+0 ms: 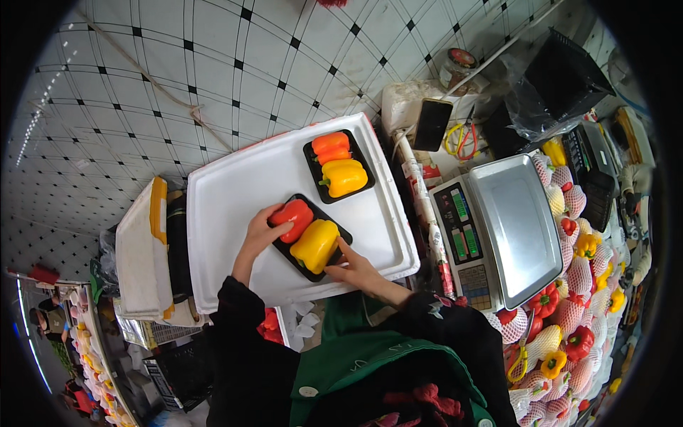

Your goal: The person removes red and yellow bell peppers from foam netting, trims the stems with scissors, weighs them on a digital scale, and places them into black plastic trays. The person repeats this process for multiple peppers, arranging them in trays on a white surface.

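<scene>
A black tray (305, 268) lies tilted near the front of a white foam lid (235, 192), with a red bell pepper (295, 215) and a yellow bell pepper (315, 245) side by side in it. My left hand (257, 231) is closed around the red pepper's left side, thumb on top. At the tray's right edge, my right hand (358, 271) grips the rim, fingertips against the yellow pepper. Farther back on the lid sits a second black tray (361, 148), holding an orange bell pepper (331, 147) and another yellow one (343, 177).
To the right stands a scale (523, 228) with a metal pan. Behind it are a phone (432, 124), scissors (466, 139) and black containers (562, 82). Peppers and net-wrapped produce (562, 334) pile up at the right. A foam box (146, 249) stands left; a tiled wall (213, 78) rises behind.
</scene>
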Tool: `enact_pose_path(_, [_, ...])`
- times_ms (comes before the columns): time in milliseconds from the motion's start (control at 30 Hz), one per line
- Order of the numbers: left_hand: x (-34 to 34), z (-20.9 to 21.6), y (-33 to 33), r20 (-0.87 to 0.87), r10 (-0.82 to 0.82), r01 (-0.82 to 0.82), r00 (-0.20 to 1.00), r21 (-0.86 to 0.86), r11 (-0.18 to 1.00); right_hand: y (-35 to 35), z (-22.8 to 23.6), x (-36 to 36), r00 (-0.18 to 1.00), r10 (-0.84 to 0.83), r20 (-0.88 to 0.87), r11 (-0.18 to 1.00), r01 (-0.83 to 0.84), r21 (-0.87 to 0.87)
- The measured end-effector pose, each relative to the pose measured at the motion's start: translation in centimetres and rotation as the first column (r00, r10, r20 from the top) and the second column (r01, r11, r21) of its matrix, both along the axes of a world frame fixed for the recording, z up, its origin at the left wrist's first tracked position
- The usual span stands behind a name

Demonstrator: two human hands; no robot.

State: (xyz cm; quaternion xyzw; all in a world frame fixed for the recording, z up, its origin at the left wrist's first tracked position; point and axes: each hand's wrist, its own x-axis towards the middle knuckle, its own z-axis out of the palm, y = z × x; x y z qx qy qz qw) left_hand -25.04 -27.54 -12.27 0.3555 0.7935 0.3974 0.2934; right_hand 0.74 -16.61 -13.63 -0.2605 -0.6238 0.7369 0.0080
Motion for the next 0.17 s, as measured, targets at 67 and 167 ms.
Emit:
enact_pose_path(67, [-3.0,-1.1,1.2,-0.005,-0.032,0.032,0.999,0.012,0.999,0.2,1.1,-2.6,1.0,-0.015,0.024,0.991,0.018,-0.136])
enact_pose_path(167, [-7.7,-2.1,3.9,0.184,0.004,-0.015,0.983,0.056,0.998,1.1,-0.4,-6.2,1.0,0.0,0.014,0.993,0.002,-0.119])
